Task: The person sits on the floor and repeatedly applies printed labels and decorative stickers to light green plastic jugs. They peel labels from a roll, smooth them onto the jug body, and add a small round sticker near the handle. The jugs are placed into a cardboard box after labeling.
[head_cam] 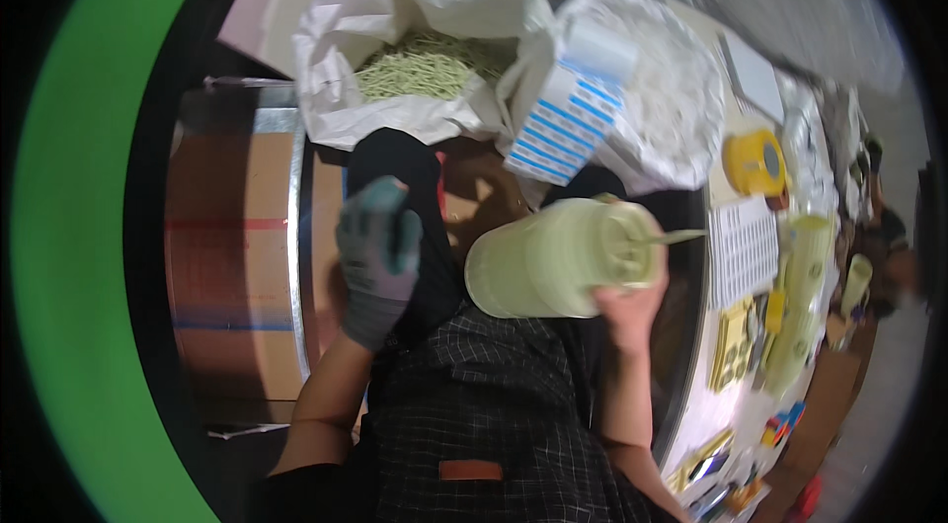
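My right hand (633, 308), bare, grips the lid end of a large pale yellow-green plastic bottle (533, 260). The bottle lies on its side in the air above my lap, and a thin pale piece juts from its lid, slightly blurred. My left hand (378, 260) wears a grey and teal work glove. It hovers over my left thigh, fingers loosely bent and apart, with nothing visible in it. Beyond my knees stands a white woven sack (422, 108) holding many short pale green sticks (415, 71). A strip of printed labels with blue bands (570, 119) hangs beside it.
A second white sack (666, 93) holds clear plastic pieces. Along the table at right are a yellow tape roll (754, 161), a printed sheet (743, 249) and bagged pale green bottles (796, 301). Cardboard boxes (229, 264) stand at left. Another person (892, 256) is at far right.
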`<state>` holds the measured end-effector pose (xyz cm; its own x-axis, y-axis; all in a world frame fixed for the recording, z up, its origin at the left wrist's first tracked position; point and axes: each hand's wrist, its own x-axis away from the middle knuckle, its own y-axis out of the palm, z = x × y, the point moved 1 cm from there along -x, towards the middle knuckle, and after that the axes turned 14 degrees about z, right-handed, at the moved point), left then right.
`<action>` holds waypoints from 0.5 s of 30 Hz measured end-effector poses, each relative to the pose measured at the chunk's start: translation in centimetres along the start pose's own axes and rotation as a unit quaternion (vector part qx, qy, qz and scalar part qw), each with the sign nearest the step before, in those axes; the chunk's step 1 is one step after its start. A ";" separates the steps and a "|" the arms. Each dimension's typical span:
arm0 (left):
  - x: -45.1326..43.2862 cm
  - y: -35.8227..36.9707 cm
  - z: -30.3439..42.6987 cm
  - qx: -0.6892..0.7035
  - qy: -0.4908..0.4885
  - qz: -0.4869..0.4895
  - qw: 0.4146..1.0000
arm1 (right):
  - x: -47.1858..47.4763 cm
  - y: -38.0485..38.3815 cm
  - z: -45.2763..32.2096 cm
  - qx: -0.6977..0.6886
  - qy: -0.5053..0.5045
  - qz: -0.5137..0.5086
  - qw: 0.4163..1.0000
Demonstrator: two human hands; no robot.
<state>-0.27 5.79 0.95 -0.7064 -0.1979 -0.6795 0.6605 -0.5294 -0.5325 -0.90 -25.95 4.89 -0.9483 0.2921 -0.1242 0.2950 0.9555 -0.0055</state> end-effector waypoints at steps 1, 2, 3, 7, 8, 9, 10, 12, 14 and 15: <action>0.6 0.4 -1.2 0.015 0.050 0.002 0.999 | 1.3 1.7 0.3 0.010 -0.007 -0.035 0.999; -0.8 0.4 1.1 0.168 -0.013 -0.058 0.984 | 2.3 3.0 0.9 -0.015 0.001 -0.057 0.998; -2.5 0.2 4.6 0.308 -0.079 -0.114 0.941 | 2.6 3.2 1.6 0.049 -0.043 -0.086 0.994; -4.3 2.0 11.5 0.223 0.123 -0.260 0.931 | 1.6 2.3 -0.2 0.119 -0.168 -0.046 0.978; -4.3 1.7 12.0 0.170 0.187 -0.234 0.939 | 1.2 2.6 -1.1 0.159 -0.195 -0.042 0.967; -3.7 1.1 11.4 0.112 0.245 -0.202 0.942 | 1.5 3.2 -0.4 0.166 -0.206 -0.036 0.964; -1.9 1.0 9.9 0.143 0.235 -0.201 0.940 | 1.9 4.0 -0.1 0.169 -0.219 -0.032 0.961; -0.9 0.7 9.8 0.147 0.228 -0.203 0.941 | 3.2 4.3 1.0 0.128 -0.208 -0.033 0.969; -1.3 0.2 11.5 0.129 0.245 -0.219 0.935 | 3.9 3.2 1.0 0.111 -0.210 -0.025 0.971; -1.4 -0.1 11.9 0.133 0.244 -0.240 0.930 | 4.3 3.1 0.7 0.144 -0.189 -0.023 0.971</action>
<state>-2.35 -3.71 7.93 -0.6616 0.4767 -0.5788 0.1675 -0.6585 -0.7337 -4.00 -21.80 3.69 -0.8662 0.1610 -0.4731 0.3254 0.9002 -0.2895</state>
